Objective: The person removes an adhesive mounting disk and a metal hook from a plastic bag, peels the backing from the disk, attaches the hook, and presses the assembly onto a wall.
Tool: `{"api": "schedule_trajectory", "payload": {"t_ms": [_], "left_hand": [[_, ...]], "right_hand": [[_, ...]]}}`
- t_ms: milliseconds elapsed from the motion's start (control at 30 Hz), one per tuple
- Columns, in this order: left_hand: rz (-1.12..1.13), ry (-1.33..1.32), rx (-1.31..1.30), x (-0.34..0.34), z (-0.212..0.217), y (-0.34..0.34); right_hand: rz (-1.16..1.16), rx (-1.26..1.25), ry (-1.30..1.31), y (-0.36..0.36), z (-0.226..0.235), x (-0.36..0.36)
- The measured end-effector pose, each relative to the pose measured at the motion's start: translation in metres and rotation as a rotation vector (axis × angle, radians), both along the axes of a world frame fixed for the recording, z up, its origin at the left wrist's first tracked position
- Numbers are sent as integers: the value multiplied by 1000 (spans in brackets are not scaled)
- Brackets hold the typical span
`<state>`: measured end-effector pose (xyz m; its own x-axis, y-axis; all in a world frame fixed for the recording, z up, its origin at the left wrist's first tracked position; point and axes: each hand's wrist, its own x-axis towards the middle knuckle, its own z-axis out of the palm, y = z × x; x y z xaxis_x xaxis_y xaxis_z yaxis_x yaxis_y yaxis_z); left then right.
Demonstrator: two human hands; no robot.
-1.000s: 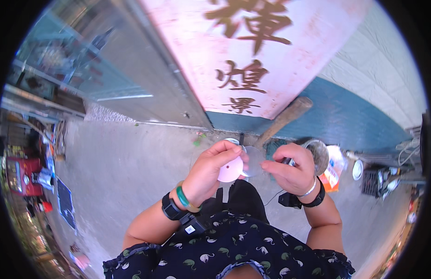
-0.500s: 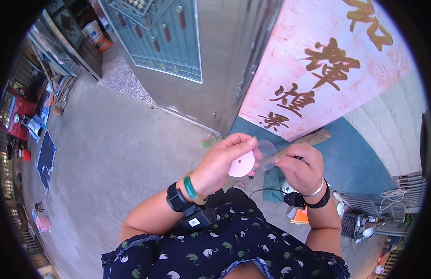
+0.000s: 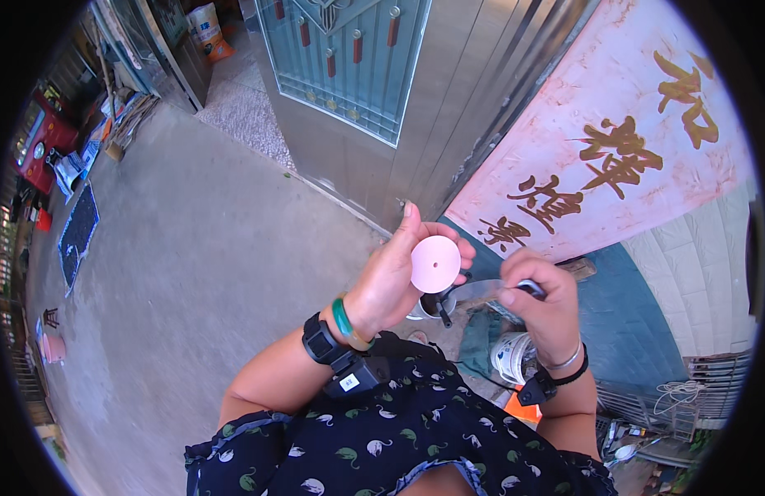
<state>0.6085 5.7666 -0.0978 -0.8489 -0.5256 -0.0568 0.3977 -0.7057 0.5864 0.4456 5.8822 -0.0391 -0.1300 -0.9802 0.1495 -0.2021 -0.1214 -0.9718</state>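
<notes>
A flat pink disc point(image 3: 436, 263) with a small hole at its centre rests against the fingers and palm of my left hand point(image 3: 396, 277). The thumb there is raised off the disc, and the fingertips show behind its right side. Just to the right, my right hand point(image 3: 541, 293) pinches a thin clear plastic disc point(image 3: 479, 291) by its edge, between thumb and fingers. The film is tilted, so only a narrow slanted shape shows. A small dark object point(image 3: 531, 288) shows by the right fingers; whether they hold it I cannot tell.
Beyond my hands stands a metal door point(image 3: 358, 157) with a glass panel. A pink board with gold characters point(image 3: 581, 182) leans at the right. Below are a white bucket point(image 3: 510, 357) and a folding metal rack point(image 3: 647, 393). Grey concrete floor point(image 3: 192, 248) spreads left.
The clear disc has moved away from the pink one, tilting edge-on in my right hand. My left thumb has lifted, baring more of the pink disc. The whole view has shifted.
</notes>
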Motion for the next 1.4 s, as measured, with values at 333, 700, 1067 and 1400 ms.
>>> {"api": "schedule_trajectory", "payload": {"t_ms": [333,700,1067,1400], "left_hand": [[75,98,3,9,-4,22],[69,131,20,26,-4,33],[63,126,33,35,-3,35],[53,139,28,36,-3,33]], "right_hand": [[9,377,-206,-6,3,26],[6,453,-187,-10,6,40],[14,472,-207,-12,8,48],[15,474,-207,-15,9,49]]}}
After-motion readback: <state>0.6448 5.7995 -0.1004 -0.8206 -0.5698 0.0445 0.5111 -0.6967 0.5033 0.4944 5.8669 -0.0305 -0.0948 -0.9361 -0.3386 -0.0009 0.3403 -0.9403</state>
